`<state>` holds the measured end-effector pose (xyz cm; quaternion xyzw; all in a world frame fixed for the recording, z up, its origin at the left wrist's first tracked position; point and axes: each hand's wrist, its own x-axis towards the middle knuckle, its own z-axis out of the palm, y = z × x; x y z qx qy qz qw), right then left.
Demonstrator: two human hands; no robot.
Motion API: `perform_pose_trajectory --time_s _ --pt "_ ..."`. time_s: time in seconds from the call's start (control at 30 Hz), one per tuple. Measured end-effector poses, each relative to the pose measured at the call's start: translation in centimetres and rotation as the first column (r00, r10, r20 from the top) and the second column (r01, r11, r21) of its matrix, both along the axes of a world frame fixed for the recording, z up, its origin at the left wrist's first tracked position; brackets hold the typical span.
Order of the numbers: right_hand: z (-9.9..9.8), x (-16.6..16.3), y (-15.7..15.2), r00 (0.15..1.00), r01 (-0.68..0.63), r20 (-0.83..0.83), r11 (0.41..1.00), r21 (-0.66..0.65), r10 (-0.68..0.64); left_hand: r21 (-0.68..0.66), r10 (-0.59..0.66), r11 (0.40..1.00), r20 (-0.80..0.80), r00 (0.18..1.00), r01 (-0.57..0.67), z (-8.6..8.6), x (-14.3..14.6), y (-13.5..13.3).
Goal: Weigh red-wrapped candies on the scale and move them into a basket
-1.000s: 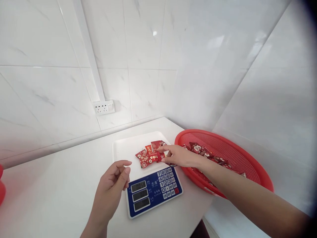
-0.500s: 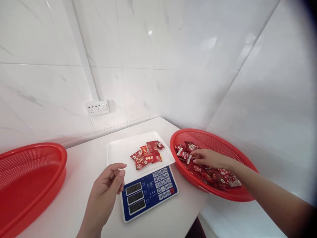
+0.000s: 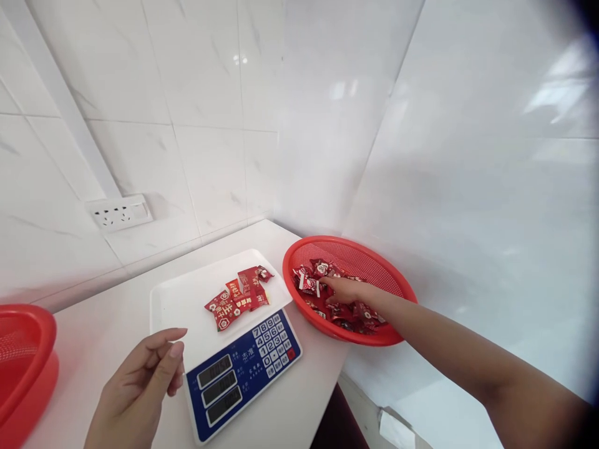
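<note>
My right hand (image 3: 347,290) reaches into the red mesh basket (image 3: 379,268) on the right and its fingers rest among several red wrapped candies (image 3: 314,279); whether it grips one is hidden. My left hand (image 3: 140,380) hovers loosely curled and empty beside the left of the electronic scale (image 3: 234,368). The scale's white tray (image 3: 180,299) holds several red candy packets (image 3: 236,298).
A second red basket (image 3: 21,349) sits at the left edge of the white counter. A wall socket (image 3: 119,212) is mounted on the tiled wall behind. The counter's corner ends just right of the scale, below the right basket.
My right hand left the packets on the scale tray and moved right into the red basket among the candies. The view swung to the right. My left hand stayed by the scale.
</note>
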<state>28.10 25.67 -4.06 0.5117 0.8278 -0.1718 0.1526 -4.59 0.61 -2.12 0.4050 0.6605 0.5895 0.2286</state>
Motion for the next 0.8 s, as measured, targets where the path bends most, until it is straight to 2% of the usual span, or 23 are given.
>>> perform_pose_trajectory --time_s 0.23,0.47,0.63,0.8 --pt "0.4 0.6 0.4 0.997 -0.003 0.075 0.999 -0.034 0.005 0.014 0.002 1.0 0.01 1.0 -0.002 0.0 -0.1 0.0" --pt "1.2 0.5 0.6 0.994 -0.067 0.082 0.995 -0.068 0.072 -0.011 0.005 1.0 0.021 1.0 -0.004 -0.5 -0.4 0.0" --pt "1.7 -0.4 0.5 0.997 -0.078 0.01 0.997 0.013 0.078 -0.033 0.002 0.999 0.016 1.0 -0.002 -0.4 -0.5 -0.1" --pt "1.1 -1.9 0.2 0.993 -0.096 -0.067 0.993 0.074 0.101 -0.057 -0.001 0.998 0.004 1.0 0.001 0.1 -0.2 -0.2"
